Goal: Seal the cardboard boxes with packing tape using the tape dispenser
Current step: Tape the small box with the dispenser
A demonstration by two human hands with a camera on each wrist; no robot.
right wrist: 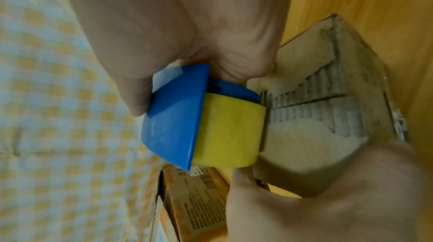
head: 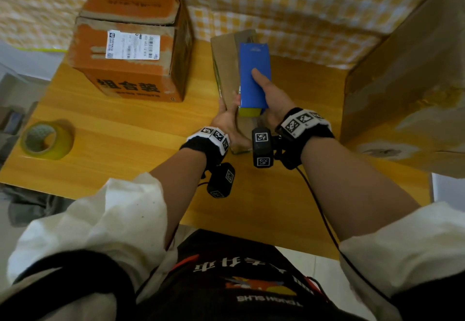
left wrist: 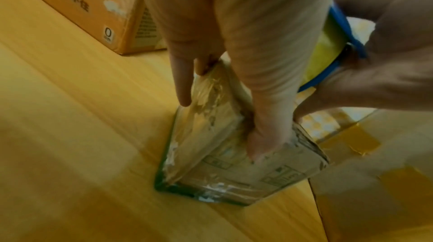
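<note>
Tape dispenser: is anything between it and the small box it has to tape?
Nothing visible. The right hand holds the blue tape dispenser directly against the small brown box, which the left hand steadies.

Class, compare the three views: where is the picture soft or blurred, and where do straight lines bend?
Head view: the table edges bow with wide-angle distortion; the big box at the right is smeared. Left wrist view: the small box is fairly clear, the foreground wood hazy. Right wrist view: the tape dispenser is soft; the left hand blurs.

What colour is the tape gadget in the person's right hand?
The tape dispenser is blue, loaded with yellow tape; clearest in the right wrist view.
</note>
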